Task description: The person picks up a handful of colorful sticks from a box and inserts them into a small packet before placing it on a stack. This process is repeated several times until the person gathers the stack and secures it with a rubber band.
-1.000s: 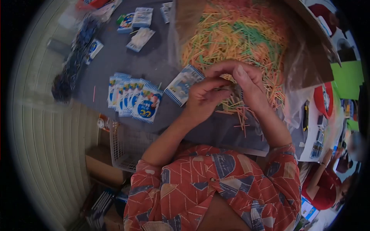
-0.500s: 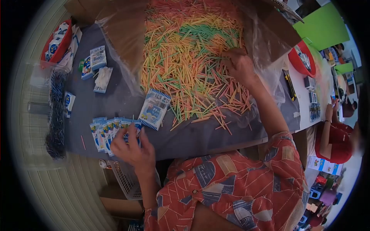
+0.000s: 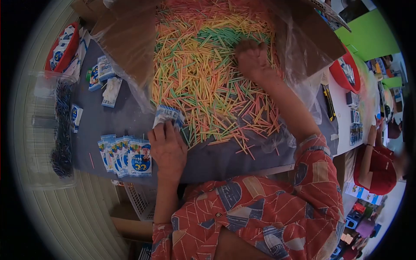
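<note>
A wide heap of thin pastel sticks [image 3: 195, 82], yellow, orange, pink and green, spreads out of a plastic-lined cardboard box. My right hand [image 3: 255, 63] rests in its upper right part, fingers curled down among the sticks; their tips are hidden. At the heap's lower left edge, my left hand [image 3: 168, 149] has its fingers closed over the near end of a blue-and-white packet [image 3: 169, 113]. Just left of that hand, several printed blue-and-white packets [image 3: 139, 158] lie overlapping in a fanned row on the grey table cover.
Loose packets [image 3: 111, 92] lie at the left, near a red basket [image 3: 63, 47] of packets and a clear tray of dark strands [image 3: 65, 125]. At the right are a yellow-black cutter [image 3: 328, 102], another red basket [image 3: 346, 71] and a person in red [image 3: 377, 171].
My left hand has moved right from the fanned packets onto the single packet, which now tilts. My right hand has shifted up and left within the sticks, its fingers curling down.
</note>
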Demonstrator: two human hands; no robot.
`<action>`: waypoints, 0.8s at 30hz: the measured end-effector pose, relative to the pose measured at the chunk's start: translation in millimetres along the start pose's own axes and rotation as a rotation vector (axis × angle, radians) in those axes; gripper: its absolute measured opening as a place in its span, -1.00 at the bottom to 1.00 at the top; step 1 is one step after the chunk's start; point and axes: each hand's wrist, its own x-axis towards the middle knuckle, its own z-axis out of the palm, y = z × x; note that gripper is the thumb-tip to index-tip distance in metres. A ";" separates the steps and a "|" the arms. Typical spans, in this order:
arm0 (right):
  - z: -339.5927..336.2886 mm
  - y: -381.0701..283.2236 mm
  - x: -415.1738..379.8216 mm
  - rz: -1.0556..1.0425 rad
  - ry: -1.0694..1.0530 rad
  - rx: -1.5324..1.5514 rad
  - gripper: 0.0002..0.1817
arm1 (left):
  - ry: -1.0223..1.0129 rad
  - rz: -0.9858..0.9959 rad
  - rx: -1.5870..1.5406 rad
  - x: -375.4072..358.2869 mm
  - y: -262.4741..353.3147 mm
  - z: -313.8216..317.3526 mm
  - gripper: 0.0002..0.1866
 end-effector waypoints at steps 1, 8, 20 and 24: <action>6.3 0.8 -3.3 0.064 -0.040 0.446 -0.76 | -0.003 -0.004 0.004 -0.3 -1.1 -0.9 -0.74; 56.0 -35.2 -5.7 0.265 0.399 0.943 -0.94 | 0.114 0.014 -0.120 -4.0 -15.1 8.3 -0.83; -34.0 4.5 -0.8 -0.138 0.024 -0.411 -0.97 | 0.032 -0.082 -0.355 0.6 -18.5 -3.5 -0.81; -9.4 26.5 -8.7 0.239 0.373 1.047 -0.73 | 0.087 0.038 -0.200 -4.3 -10.7 -2.6 -0.81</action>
